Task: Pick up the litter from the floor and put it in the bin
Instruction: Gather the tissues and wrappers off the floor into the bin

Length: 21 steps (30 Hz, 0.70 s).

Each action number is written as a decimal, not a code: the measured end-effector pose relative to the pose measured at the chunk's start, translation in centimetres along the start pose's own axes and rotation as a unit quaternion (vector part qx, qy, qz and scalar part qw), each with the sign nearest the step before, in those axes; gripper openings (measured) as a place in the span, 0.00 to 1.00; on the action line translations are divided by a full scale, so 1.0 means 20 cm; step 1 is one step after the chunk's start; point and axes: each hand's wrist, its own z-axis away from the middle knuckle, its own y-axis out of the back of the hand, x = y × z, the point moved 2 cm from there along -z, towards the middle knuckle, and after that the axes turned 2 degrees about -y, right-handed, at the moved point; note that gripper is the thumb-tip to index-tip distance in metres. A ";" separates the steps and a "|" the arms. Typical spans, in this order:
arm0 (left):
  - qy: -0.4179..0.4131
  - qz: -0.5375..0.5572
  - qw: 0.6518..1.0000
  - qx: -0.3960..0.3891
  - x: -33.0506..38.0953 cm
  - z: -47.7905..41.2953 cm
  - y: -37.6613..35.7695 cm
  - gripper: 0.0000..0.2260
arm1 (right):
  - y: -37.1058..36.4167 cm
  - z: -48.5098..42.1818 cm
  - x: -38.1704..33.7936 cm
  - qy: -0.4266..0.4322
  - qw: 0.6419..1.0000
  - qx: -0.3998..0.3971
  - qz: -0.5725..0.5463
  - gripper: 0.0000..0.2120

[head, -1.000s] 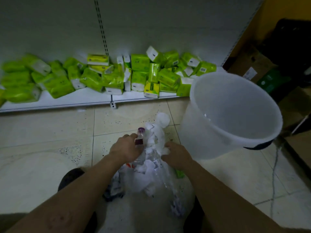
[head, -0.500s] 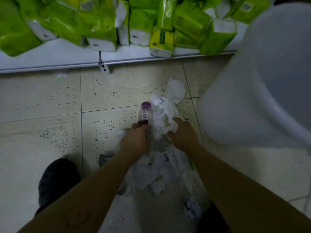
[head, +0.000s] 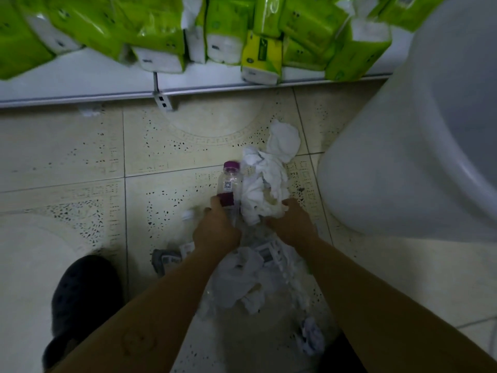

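Barely started, I judge: the litter is all on the floor tiles, just left of the white bin point(head: 398, 168). My left hand point(head: 215, 234) grips a clear, purple-capped bottle point(head: 229, 181); my right hand point(head: 291, 224) clutches crumpled white tissue point(head: 265, 184). More paper scraps point(head: 250, 281) lie between my forearms.

1 head-worn camera looks steeply down, close over the floor point(head: 67, 157), shelf point(head: 80, 84) along the top.
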 end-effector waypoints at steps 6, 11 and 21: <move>-0.011 0.034 0.998 0.047 0.00 0.03 0.06 0.34 | -0.05 -0.02 -0.05 -0.053 0.995 0.050 -0.069 0.05; -0.018 0.056 0.998 0.039 0.03 0.11 0.14 0.36 | 0.03 0.07 -0.06 -0.098 0.988 -0.001 -0.117 0.06; -0.107 0.041 0.992 0.055 0.33 0.50 0.48 0.36 | 0.47 0.53 -0.27 -0.111 0.968 -0.061 -0.216 0.03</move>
